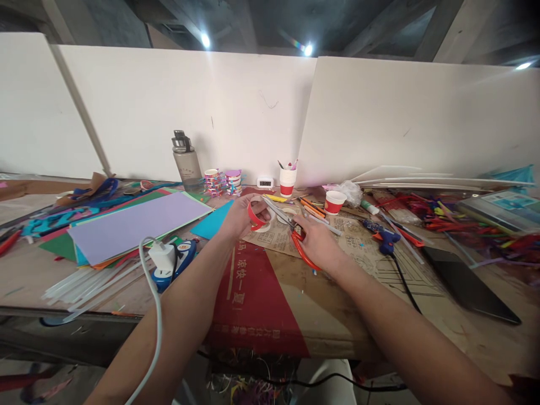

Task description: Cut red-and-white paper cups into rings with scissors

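Observation:
My left hand holds a curled red paper strip just above the cardboard-covered table. My right hand grips red-handled scissors, whose blades point up and left toward the strip. A roll of white tape lies on the printed paper under the blades. Both forearms reach in from the bottom of the view.
A stack of coloured paper sheets lies at left with clear glue sticks, a white charger and its cable. A water bottle, two red-and-white cups, a blue glue gun and a black tablet stand around.

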`<state>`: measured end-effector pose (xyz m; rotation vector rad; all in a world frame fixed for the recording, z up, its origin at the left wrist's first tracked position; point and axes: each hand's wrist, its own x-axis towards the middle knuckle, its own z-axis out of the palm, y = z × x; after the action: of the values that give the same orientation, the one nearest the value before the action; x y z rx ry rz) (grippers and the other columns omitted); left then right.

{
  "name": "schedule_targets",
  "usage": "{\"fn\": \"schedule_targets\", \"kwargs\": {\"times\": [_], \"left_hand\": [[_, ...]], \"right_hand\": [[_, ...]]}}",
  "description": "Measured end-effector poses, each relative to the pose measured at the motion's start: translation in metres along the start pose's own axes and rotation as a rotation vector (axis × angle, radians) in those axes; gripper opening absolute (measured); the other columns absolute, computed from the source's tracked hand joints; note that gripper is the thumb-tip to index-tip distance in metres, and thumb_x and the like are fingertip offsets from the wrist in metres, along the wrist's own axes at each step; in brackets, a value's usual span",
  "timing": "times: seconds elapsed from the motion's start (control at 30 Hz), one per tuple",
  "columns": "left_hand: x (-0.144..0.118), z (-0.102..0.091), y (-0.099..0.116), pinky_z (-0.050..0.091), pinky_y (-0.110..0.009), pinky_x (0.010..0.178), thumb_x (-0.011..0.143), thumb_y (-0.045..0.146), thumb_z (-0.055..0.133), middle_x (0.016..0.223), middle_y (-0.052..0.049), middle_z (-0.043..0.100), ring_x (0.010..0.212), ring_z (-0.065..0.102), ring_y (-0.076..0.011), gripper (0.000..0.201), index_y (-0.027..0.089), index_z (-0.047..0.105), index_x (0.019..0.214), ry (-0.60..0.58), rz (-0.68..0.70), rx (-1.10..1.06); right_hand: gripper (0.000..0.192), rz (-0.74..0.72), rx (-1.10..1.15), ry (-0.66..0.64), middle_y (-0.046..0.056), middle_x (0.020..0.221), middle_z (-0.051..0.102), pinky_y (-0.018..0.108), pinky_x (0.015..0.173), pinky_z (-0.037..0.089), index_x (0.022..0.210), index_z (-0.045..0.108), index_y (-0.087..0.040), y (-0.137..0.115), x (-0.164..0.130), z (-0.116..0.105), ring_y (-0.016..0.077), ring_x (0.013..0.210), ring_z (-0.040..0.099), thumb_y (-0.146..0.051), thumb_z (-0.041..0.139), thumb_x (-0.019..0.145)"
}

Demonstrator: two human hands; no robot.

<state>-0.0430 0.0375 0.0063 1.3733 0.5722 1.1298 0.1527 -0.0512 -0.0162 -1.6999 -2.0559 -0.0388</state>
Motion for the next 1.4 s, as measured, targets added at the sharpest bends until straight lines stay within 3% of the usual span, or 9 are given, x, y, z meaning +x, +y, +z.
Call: {"fn": "schedule_targets", "kwargs": {"times": [0.1, 0.37, 0.73, 0.97, 1.03, 1.1, 1.23, 1.4], "left_hand": [[-0.001, 0.002, -0.002, 0.043, -0.023, 0.053, 0.056, 0.053, 0.091, 0.057, -0.003, 0.062, 0.053, 0.056, -0.0112, 0.051, 0.015, 0.058, 0.061, -0.026, -0.031, 0.008], [0.001, -0.002, -0.001, 0.041, -0.023, 0.052, 0.063, 0.05, 0.089, 0.057, -0.004, 0.062, 0.052, 0.055, -0.0106, 0.047, 0.014, 0.06, 0.059, -0.082, -0.014, 0.034], [0.001, -0.004, 0.002, 0.04, -0.022, 0.052, 0.063, 0.052, 0.088, 0.054, -0.003, 0.059, 0.05, 0.053, -0.0094, 0.049, 0.013, 0.058, 0.058, -0.055, -0.066, 0.036], [-0.001, 0.0, 0.003, 0.037, -0.022, 0.049, 0.065, 0.049, 0.086, 0.053, -0.002, 0.057, 0.049, 0.05, -0.0085, 0.046, 0.013, 0.058, 0.06, -0.107, -0.072, 0.054], [0.0, 0.002, -0.001, 0.036, -0.022, 0.046, 0.067, 0.045, 0.083, 0.054, -0.001, 0.058, 0.046, 0.048, -0.0081, 0.041, 0.015, 0.056, 0.063, -0.048, -0.053, 0.063], [0.001, 0.001, -0.005, 0.032, -0.022, 0.043, 0.068, 0.039, 0.081, 0.055, 0.001, 0.058, 0.042, 0.045, -0.0073, 0.034, 0.017, 0.054, 0.067, 0.083, -0.017, 0.097], [0.004, 0.0, -0.015, 0.03, -0.02, 0.041, 0.073, 0.02, 0.069, 0.051, 0.006, 0.056, 0.038, 0.046, -0.0082, 0.022, 0.02, 0.047, 0.072, 0.307, 0.043, 0.305], [0.004, 0.01, -0.025, 0.033, -0.02, 0.042, 0.074, 0.013, 0.064, 0.06, 0.007, 0.058, 0.039, 0.052, -0.0088, 0.02, 0.021, 0.048, 0.082, 0.335, -0.007, 0.51]], "right_hand": [[0.038, -0.006, -0.019, 0.011, 0.011, 0.109, 0.071, 0.03, 0.078, 0.046, 0.13, 0.063, -0.021, 0.0, 0.0, 0.001, 0.0238, 0.09, 0.065, -0.025, 0.054, 0.093], [0.036, 0.012, -0.038, -0.049, 0.009, 0.098, 0.073, 0.029, 0.078, 0.045, 0.128, 0.063, -0.02, -0.003, 0.0, -0.002, 0.0235, 0.088, 0.067, -0.021, 0.052, 0.094], [0.033, 0.025, -0.049, -0.055, 0.01, 0.095, 0.074, 0.03, 0.073, 0.043, 0.122, 0.066, -0.018, -0.003, 0.0, -0.004, 0.0242, 0.087, 0.067, -0.016, 0.053, 0.091], [0.015, -0.014, 0.152, 0.041, 0.005, 0.076, 0.068, 0.029, 0.065, 0.039, 0.097, 0.067, -0.02, 0.005, 0.001, 0.006, 0.0195, 0.067, 0.058, -0.019, 0.055, 0.088], [0.012, -0.025, 0.274, 0.11, 0.002, 0.067, 0.062, 0.029, 0.062, 0.037, 0.086, 0.063, -0.021, 0.008, 0.004, 0.01, 0.0167, 0.059, 0.05, -0.027, 0.054, 0.09], [0.021, -0.023, 0.393, 0.166, -0.001, 0.062, 0.056, 0.028, 0.059, 0.035, 0.077, 0.058, -0.021, 0.01, 0.006, 0.013, 0.0146, 0.055, 0.044, -0.036, 0.054, 0.091], [0.033, 0.019, 0.589, 0.19, -0.003, 0.064, 0.051, 0.027, 0.057, 0.033, 0.076, 0.056, -0.021, 0.01, 0.008, 0.013, 0.0128, 0.057, 0.042, -0.051, 0.06, 0.089], [0.036, 0.119, 0.828, 0.174, -0.006, 0.061, 0.045, 0.026, 0.053, 0.032, 0.093, 0.059, -0.022, 0.006, 0.008, 0.014, 0.0115, 0.053, 0.038, -0.055, 0.068, 0.083]]}}
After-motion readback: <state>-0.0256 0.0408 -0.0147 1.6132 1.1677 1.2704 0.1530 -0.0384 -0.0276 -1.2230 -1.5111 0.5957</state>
